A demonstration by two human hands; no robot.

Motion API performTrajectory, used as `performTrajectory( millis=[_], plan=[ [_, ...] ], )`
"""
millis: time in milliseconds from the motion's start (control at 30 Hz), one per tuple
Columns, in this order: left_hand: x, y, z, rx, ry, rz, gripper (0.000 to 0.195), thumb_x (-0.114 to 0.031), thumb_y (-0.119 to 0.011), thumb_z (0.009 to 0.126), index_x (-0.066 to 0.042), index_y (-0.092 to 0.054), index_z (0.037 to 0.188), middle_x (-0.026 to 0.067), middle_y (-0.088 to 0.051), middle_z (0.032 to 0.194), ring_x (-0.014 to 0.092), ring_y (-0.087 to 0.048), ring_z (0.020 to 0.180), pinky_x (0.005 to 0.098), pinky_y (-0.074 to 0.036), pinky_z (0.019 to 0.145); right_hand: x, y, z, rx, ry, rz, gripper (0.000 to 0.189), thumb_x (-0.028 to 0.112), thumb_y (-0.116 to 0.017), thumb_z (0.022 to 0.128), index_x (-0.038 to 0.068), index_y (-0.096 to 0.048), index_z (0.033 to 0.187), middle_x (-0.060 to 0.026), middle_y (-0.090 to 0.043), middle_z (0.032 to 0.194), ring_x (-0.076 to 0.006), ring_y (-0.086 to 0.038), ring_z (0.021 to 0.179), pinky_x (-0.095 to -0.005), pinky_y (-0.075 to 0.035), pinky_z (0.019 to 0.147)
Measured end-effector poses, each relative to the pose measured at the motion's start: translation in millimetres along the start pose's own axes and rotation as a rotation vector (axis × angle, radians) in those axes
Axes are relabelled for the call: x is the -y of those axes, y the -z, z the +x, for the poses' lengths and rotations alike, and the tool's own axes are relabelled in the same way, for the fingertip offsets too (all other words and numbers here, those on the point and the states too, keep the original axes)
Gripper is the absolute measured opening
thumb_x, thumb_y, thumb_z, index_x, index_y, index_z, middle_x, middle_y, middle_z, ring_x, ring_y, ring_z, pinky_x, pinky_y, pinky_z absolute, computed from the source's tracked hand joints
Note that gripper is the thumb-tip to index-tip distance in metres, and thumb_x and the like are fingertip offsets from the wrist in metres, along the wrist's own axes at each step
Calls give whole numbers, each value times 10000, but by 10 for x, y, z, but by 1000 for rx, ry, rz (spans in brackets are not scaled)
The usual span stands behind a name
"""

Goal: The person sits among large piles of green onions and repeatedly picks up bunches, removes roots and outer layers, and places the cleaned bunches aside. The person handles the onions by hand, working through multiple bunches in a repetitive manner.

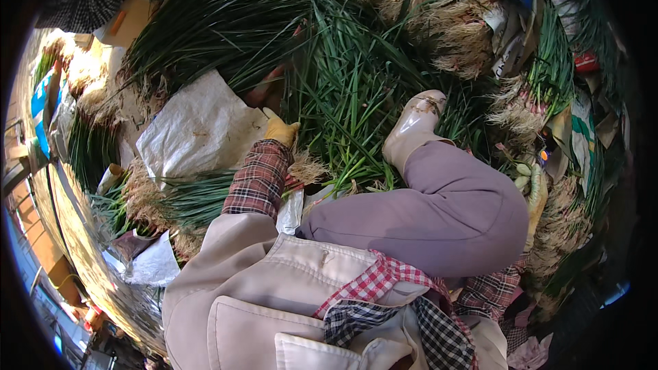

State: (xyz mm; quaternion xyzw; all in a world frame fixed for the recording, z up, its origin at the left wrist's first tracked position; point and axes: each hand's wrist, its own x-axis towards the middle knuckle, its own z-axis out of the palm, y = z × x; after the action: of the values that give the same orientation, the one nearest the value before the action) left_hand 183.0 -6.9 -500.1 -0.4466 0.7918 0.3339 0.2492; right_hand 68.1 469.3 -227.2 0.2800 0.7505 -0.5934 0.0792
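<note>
My left hand (281,129), in a yellow glove, is at the right edge of a white woven sack (203,126). Its palm side is hidden, so a grip on the sack cannot be made out. Loose green onion leaves (349,92) lie in a thick heap just right of this hand. Past my bent knee, my right hand (535,198) wears a soiled pale yellow glove with greenish fingertips. It is beside bundled onions with pale roots (560,221); my leg hides part of the wrist, and any hold is unclear.
My beige rubber boot (414,121) stands among the leaves. Long-leaved onion bundles (231,20) lie at the upper left, and a root-covered pile (442,15) at the upper right. Another person's checked sleeve (85,7) shows at the top left. White sheeting (151,262) lies at the lower left.
</note>
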Motion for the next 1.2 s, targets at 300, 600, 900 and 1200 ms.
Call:
performTrajectory(
  millis=[300,600,900,1200],
  plan=[
    [-1623,308,-204,140,-733,-496,246,-157,-541,921,-41,-556,1137,31,-609,816,118,-535,667,256,-447,621,-66,-512,41,402,64,-227,411,332,-533,933,-14,-532,1155,-45,-596,821,-96,-570,738,-223,-463,671],
    [-3012,306,-1129,354,-1157,-106,761,-72,-693,766,-56,-292,1412,157,-564,1170,169,-611,740,293,-500,724,12,22,1402,-146,386,-764,265,270,-517,918,55,-576,1063,-103,-595,946,-215,-586,911,-353,-486,753],
    [-3860,125,-1550,481,-1401,21,329,-114,-610,834,-24,-592,1150,179,-637,1032,257,-643,892,312,-503,783,331,390,2031,-310,264,-857,285,297,-557,908,26,-625,850,-22,-583,672,-127,-512,608,-284,-418,557],
    [-4515,-1018,-2296,1415,-758,-375,363,-292,-536,934,-8,-591,1153,80,-645,1046,144,-612,895,269,-491,801,335,112,537,-175,241,347,259,256,-593,904,5,-653,914,-56,-619,800,-81,-527,608,-195,-422,541]
  ],
)
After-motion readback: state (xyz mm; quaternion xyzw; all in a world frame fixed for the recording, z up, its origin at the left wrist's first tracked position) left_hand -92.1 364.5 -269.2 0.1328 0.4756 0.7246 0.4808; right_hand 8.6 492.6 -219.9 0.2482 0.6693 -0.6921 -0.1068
